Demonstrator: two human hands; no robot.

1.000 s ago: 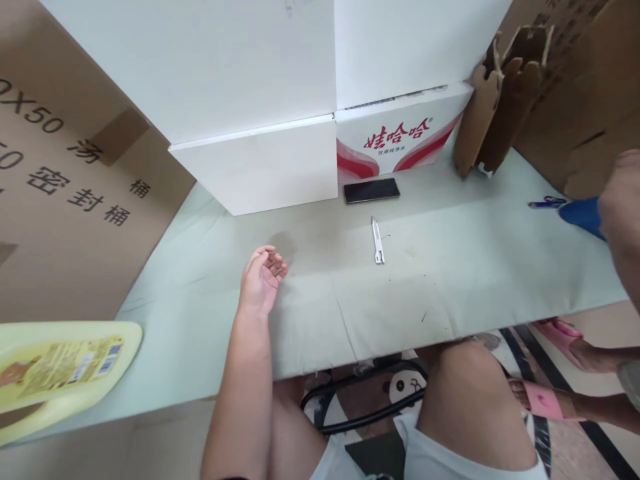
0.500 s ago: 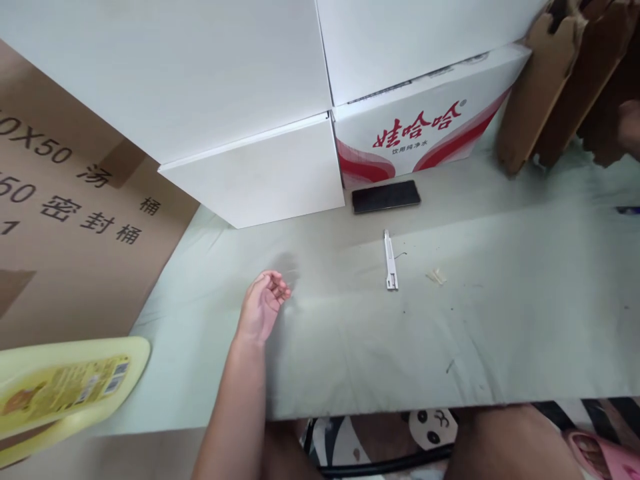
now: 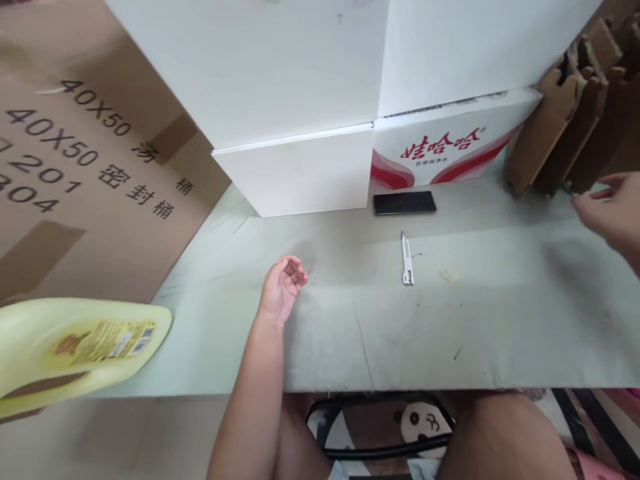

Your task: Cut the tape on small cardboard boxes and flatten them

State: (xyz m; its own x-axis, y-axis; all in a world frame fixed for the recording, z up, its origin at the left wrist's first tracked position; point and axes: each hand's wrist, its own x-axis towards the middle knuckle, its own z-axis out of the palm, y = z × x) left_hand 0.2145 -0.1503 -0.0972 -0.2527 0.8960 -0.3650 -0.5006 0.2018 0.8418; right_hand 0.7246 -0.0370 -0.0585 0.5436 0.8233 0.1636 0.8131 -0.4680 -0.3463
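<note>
Closest thing is a bare knee (image 3: 505, 440) plus a panda print (image 3: 423, 423) below the table edge, both around 4 o'clock from the left hand (image 3: 281, 293). A pale yellow jug (image 3: 107, 347) lies on its side between 8 and 9.

The left hand is just over or on the green cloth (image 3: 325, 360), can't tell if it's actually touching. Fingers are close together and loosely curled, palm turned sideways, nothing in them. Right hand isn't in view, so can't tell about those fingers.

Straight out at 3 o'clock, well apart from the hand, there's a white cutter (image 3: 407, 260) flat on the cloth, some pale scraps (image 3: 447, 276) past it. Way over near 3, what looks like a co-worker's hand (image 3: 613, 207) pokes in from the edge.

Further back, a black phone (image 3: 405, 203) at 2, right before a red-and-white box (image 3: 440, 163). Plain white box (image 3: 310, 180) at 12, brown carton (image 3: 90, 187) at 10, cardboard pieces (image 3: 543, 133) at 2.
</note>
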